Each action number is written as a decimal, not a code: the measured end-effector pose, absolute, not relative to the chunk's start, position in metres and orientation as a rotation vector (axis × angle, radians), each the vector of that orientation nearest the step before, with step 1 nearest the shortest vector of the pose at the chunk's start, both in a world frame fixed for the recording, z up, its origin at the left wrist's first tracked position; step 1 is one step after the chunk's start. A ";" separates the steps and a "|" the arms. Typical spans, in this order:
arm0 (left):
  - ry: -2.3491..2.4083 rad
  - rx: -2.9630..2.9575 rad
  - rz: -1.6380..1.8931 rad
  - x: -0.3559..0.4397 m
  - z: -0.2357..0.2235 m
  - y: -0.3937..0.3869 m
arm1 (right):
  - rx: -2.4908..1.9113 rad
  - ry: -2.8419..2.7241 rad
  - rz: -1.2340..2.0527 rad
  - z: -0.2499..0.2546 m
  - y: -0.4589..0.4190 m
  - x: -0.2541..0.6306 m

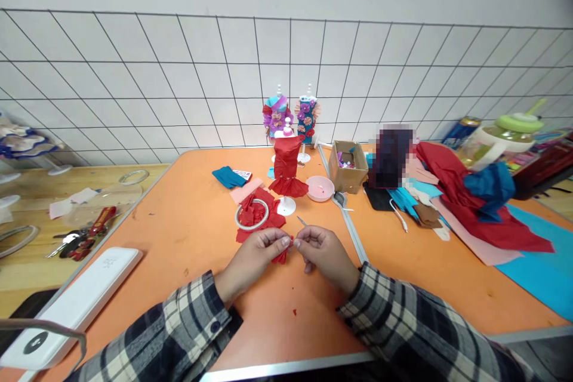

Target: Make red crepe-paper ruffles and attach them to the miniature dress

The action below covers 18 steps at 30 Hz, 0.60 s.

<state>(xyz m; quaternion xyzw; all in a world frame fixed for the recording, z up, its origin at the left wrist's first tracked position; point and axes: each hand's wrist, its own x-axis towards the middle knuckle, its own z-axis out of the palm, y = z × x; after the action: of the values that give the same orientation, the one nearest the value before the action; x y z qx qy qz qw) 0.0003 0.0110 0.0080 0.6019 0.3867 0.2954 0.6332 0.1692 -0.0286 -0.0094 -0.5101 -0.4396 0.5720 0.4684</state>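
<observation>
My left hand (264,246) pinches a small gathered piece of red crepe paper (280,258) between thumb and finger. Close against it, my right hand (325,250) is closed with thumb and forefinger at the same piece. A thin pointed metal tip (302,221) sticks out above the right fingers; the rest of it is hidden. Just beyond my hands lies more red crepe paper (244,235), with a roll of tape (238,224) on top. Behind it stands a small mannequin in a red dress (287,161) on a white round base (286,206).
Two decorated mannequins (277,116) stand by the tiled wall. To the right are a pink dish (319,188), a cardboard box (348,176), a phone (391,158), coloured paper (487,209) and a lidded drink cup (501,140). A white power bank (80,304) lies left.
</observation>
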 end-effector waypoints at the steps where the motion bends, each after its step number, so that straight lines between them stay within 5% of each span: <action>1: 0.853 1.359 0.651 -0.001 0.007 0.012 | -1.239 -1.093 1.415 -0.009 -0.029 0.171; 18: 0.663 1.015 0.462 -0.009 0.004 0.012 | -1.074 -1.216 1.484 -0.008 -0.031 0.172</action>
<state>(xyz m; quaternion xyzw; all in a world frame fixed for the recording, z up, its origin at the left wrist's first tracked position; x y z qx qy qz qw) -0.0091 0.0120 0.0040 0.4727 0.3089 0.2150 0.7968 0.1716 -0.0307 -0.0076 -0.4353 -0.4928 0.6013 0.4539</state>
